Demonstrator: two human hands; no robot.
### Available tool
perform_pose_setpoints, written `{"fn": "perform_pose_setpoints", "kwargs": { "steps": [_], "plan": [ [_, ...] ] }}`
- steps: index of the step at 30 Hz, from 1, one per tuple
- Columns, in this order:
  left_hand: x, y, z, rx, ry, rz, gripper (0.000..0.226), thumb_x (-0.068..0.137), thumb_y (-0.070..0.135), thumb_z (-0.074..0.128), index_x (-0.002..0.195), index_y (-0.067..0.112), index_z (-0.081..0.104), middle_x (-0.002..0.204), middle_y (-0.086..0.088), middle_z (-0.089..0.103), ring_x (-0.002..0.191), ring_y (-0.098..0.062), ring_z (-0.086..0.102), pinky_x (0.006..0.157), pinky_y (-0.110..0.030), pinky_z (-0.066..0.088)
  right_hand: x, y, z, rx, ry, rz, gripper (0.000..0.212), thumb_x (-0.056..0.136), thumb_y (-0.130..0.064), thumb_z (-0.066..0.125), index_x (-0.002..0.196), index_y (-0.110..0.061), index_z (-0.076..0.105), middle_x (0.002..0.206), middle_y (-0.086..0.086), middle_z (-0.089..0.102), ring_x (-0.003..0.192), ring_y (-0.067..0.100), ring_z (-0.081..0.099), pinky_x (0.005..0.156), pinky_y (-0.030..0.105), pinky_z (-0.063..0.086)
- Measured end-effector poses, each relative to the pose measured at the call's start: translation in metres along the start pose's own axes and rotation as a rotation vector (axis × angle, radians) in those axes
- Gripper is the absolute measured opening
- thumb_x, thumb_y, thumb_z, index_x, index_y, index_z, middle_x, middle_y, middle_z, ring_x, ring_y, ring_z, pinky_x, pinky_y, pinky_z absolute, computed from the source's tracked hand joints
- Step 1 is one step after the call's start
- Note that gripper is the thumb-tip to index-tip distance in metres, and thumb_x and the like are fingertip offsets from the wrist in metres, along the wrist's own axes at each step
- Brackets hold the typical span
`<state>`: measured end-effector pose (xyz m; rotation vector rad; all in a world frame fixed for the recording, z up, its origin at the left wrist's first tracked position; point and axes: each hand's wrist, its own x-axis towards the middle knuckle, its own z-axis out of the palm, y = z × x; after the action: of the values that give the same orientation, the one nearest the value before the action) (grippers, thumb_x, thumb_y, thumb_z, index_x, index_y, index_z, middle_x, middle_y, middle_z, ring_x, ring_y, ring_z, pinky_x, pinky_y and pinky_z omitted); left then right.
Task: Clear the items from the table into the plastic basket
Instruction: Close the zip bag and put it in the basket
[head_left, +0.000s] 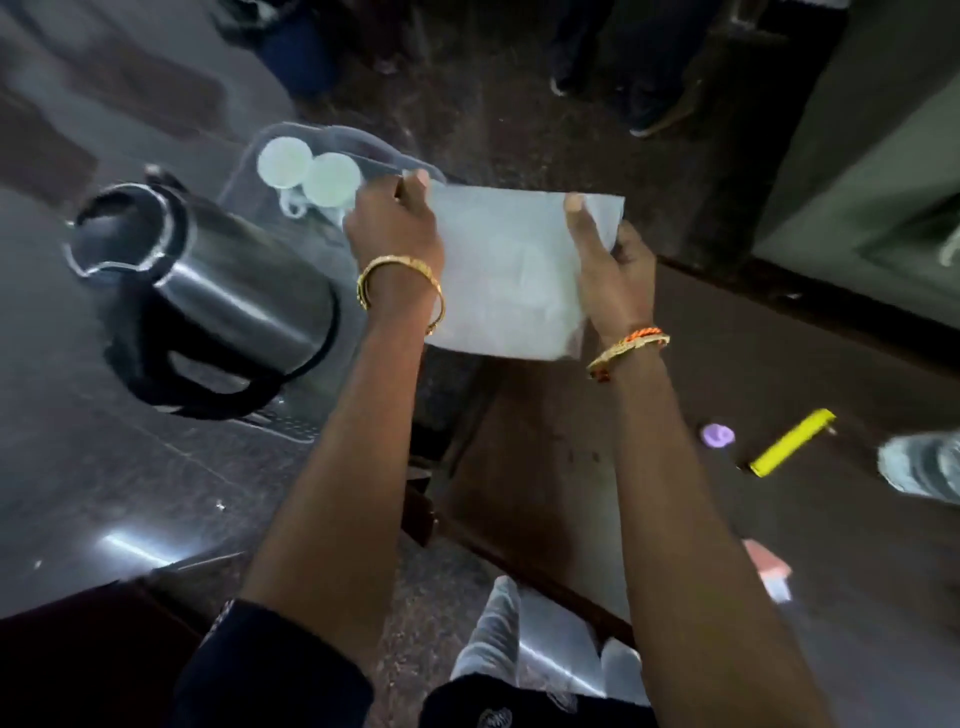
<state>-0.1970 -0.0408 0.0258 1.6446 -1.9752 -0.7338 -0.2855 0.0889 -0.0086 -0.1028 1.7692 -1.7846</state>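
Note:
Both hands hold a white, translucent sheet-like packet (511, 275) in the air between two tables. My left hand (392, 223) grips its left edge and my right hand (608, 265) grips its right edge. Just behind my left hand stands a clear plastic basket (332, 136) with two pale round cups (306, 169) inside. On the dark table at the right lie a yellow bar (792, 441), a small purple piece (718, 435), a pink and white item (769, 569) and a clear plastic bottle (922, 467) at the frame edge.
A steel electric kettle (208, 296) with a black handle stands on the grey table (104, 493) at the left, next to the basket. People's feet (644, 111) show on the floor beyond. A gap of floor separates the tables.

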Motion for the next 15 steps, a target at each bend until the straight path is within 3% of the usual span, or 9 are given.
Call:
{"fn": "perform_pose_setpoints", "kwargs": {
  "steps": [1,3,8,11,15],
  "plan": [
    [0.019,-0.003,-0.01,0.042,0.008,-0.025,0.035,0.096,0.03,0.043,0.1,0.003,0.066,0.105,-0.02,0.067,0.103,-0.036,0.059,0.084,-0.038,0.046,0.006,-0.001,0.018,0.021,-0.111,0.035,0.02,0.076,-0.039,0.074,0.08,-0.021,0.065,0.083,-0.008,0.073,0.079,0.01,0.071,0.068,0.026,0.058],
    [0.05,-0.006,-0.025,0.104,0.018,-0.079,0.036,0.096,0.033,0.043,0.107,0.005,0.063,0.111,-0.018,0.066,0.106,-0.034,0.059,0.088,-0.039,0.047,0.017,0.0,0.048,-0.001,-0.201,0.045,0.018,0.077,-0.026,0.075,0.089,-0.02,0.064,0.088,-0.007,0.073,0.081,0.01,0.071,0.068,0.025,0.058],
    [0.085,-0.009,-0.046,0.182,0.077,-0.034,0.047,0.094,0.035,0.044,0.13,0.005,0.036,0.133,-0.017,0.047,0.123,-0.033,0.046,0.096,-0.041,0.04,0.043,0.003,0.126,-0.15,-0.167,-0.023,0.012,0.083,-0.015,0.068,0.092,-0.014,0.06,0.091,0.006,0.068,0.084,0.021,0.067,0.077,0.037,0.057],
    [0.083,-0.019,-0.047,0.189,0.063,0.056,0.046,0.093,0.031,0.045,0.129,0.004,0.037,0.134,-0.016,0.042,0.123,-0.033,0.044,0.097,-0.042,0.038,0.052,0.003,0.17,-0.251,-0.166,-0.098,0.02,0.084,-0.017,0.067,0.1,-0.007,0.062,0.091,0.006,0.066,0.083,0.019,0.064,0.078,0.035,0.055],
    [0.083,-0.037,-0.042,0.209,-0.021,0.059,0.048,0.094,0.035,0.039,0.131,0.004,0.039,0.143,-0.017,0.038,0.134,-0.032,0.034,0.11,-0.042,0.028,0.055,0.01,0.211,-0.238,-0.069,-0.137,0.013,0.084,-0.018,0.065,0.09,-0.006,0.061,0.073,0.0,0.062,0.07,0.016,0.059,0.069,0.03,0.05]
  ]
}}
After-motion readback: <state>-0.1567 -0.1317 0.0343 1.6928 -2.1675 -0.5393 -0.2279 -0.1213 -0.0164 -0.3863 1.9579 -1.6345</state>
